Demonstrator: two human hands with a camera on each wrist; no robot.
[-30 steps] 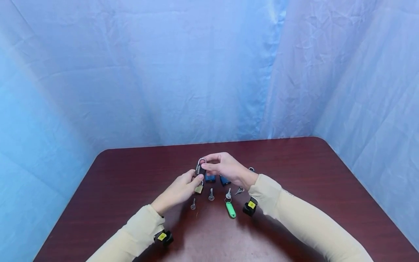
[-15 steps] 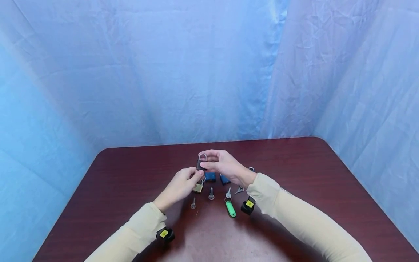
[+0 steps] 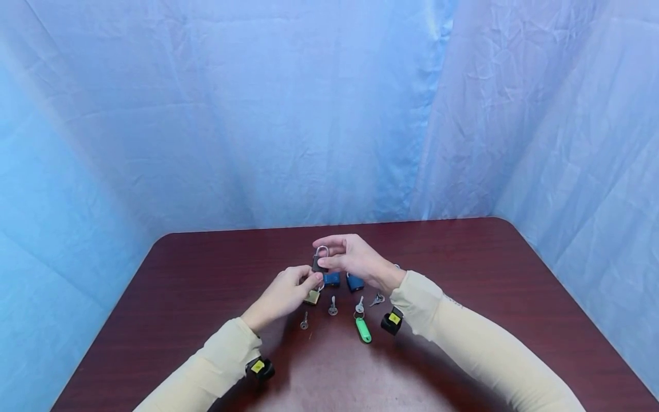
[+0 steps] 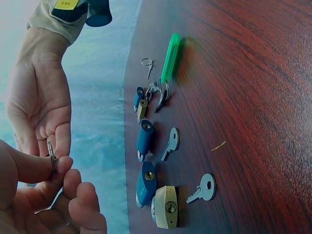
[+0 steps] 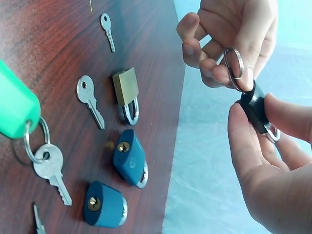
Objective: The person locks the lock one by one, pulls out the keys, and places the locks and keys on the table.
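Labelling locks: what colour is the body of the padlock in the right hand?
Black body on the padlock, with a silver shackle; clearest in the right wrist view.

Locks [image 3: 332,279], keys [image 3: 332,307] (below hands [image 3: 355,258])

Setting: a staged recording booth or lab bench, not a lived-in room. Pale blue creased fabric backdrop [image 3: 329,114] hangs on all visible sides and closes off the surroundings. One dark red wood-grain table [image 3: 515,286] with rounded corners stands against it. Person wears matching beige sleeves [image 3: 463,332] with small black wrist-mounted camera units [image 3: 391,322] carrying yellow labels, one per wrist. Laid out in rows on the tabletop: blue padlocks [image 5: 129,158], a brass padlock [image 5: 125,87], loose keys [image 5: 89,100], a green key tag [image 3: 362,329]. No furniture or household clutter visible.
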